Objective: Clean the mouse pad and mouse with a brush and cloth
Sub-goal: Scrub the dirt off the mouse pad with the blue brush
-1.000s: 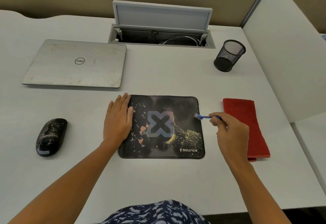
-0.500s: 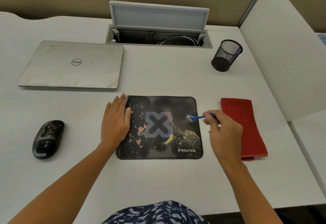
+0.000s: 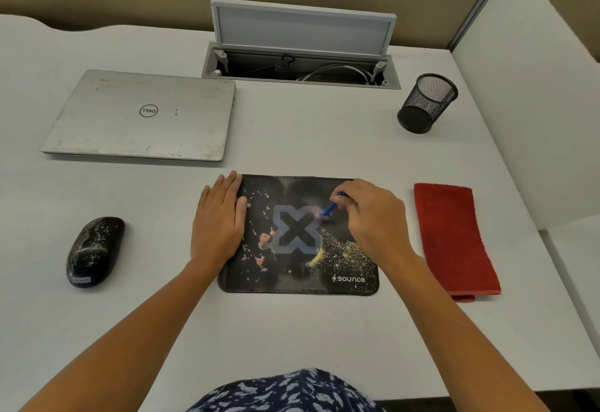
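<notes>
DESK, CENTRE OF FRAME: I am pinching a small blue brush (image 3: pixel 329 208) between the thumb and curled fingers of my right hand (image 3: pixel 373 217), and its bristles are touching the mouse pad (image 3: pixel 292 277) at the upper right arm of the printed X. The brush is lying on a slant. Its handle is running up and to the right into my fingers, with the bristle head pointing down and to the left, so most of the pad's face is sitting to the left of and below the bristles.

My left hand (image 3: pixel 217 223) is lying flat with fingers straight and together, gripping nothing. It is pressing on the pad's left edge (part on the pad, part on the white desk (image 3: pixel 292 340)).

As I am judging it, the coming stroke is depending on that slant. Dragging the brush down and left along its own axis would be sweeping toward my bracing hand, which is the nearer one to that uncovered ground.

The speckled mouse (image 3: pixel 94 251) is waiting at the left of the frame, well apart from the pad and nearer my left hand, its long axis running roughly top to bottom. The folded red cloth (image 3: pixel 454 239) is lying at the right, near the pad's right edge and nearer my brush hand. Neither is being touched.
</notes>
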`<state>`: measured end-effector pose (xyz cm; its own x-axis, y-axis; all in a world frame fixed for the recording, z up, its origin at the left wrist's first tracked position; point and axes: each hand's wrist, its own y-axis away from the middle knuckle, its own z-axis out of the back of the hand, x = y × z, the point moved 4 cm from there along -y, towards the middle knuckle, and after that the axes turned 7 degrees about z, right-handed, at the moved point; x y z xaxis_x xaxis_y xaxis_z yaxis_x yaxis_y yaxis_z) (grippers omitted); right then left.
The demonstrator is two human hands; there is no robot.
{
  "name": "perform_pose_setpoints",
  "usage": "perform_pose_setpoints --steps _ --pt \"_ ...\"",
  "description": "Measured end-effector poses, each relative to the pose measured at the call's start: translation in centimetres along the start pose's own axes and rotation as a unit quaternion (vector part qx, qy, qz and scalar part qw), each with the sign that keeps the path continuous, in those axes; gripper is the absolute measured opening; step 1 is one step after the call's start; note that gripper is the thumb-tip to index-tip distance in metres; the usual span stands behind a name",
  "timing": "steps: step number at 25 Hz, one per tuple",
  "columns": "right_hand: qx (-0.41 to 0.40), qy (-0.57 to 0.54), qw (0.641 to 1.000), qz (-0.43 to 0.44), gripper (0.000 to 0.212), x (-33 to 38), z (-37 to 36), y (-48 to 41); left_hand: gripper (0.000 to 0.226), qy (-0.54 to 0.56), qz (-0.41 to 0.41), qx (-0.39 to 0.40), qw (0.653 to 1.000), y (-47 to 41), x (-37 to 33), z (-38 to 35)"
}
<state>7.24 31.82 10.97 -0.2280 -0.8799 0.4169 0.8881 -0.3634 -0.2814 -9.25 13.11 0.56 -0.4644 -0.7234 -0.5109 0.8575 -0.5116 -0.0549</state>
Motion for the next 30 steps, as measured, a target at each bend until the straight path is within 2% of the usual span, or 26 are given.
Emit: perform_pose_setpoints --steps 4,9,13,18,22,24,30 --pt "0.026 -0.016 1.0 -0.007 0.011 0.4 -0.4 1.1 0.053 -0.004 0.001 0.0 1.0 0.0 0.0 0.0" --pt "-0.014 -0.041 0.999 -0.01 0.013 0.8 -0.3 2.4 0.055 0.0 0.002 0.004 1.0 0.1 0.0 0.0" --pt "-0.033 -0.002 0.999 -0.011 0.013 0.8 0.0 2.9 0.055 0.001 0.001 0.002 1.0 0.0 -0.1 0.1" --pt "0.013 -0.028 0.999 -0.022 0.02 0.7 -1.3 3.1 0.054 -0.001 0.0 0.003 1.0 0.0 -0.1 0.1" --pt "0.024 -0.022 0.999 -0.004 0.01 0.8 -1.2 2.3 0.055 0.001 0.003 0.006 1.0 0.1 -0.2 0.2" --pt "0.009 -0.012 1.0 0.011 0.014 0.9 -1.0 2.2 0.055 0.005 0.004 0.007 1.0 0.1 -0.2 0.3" --pt "-0.022 0.0 0.999 -0.028 0.014 0.1 -0.7 2.9 0.056 0.006 0.007 0.007 1.0 0.1 -0.3 0.2"
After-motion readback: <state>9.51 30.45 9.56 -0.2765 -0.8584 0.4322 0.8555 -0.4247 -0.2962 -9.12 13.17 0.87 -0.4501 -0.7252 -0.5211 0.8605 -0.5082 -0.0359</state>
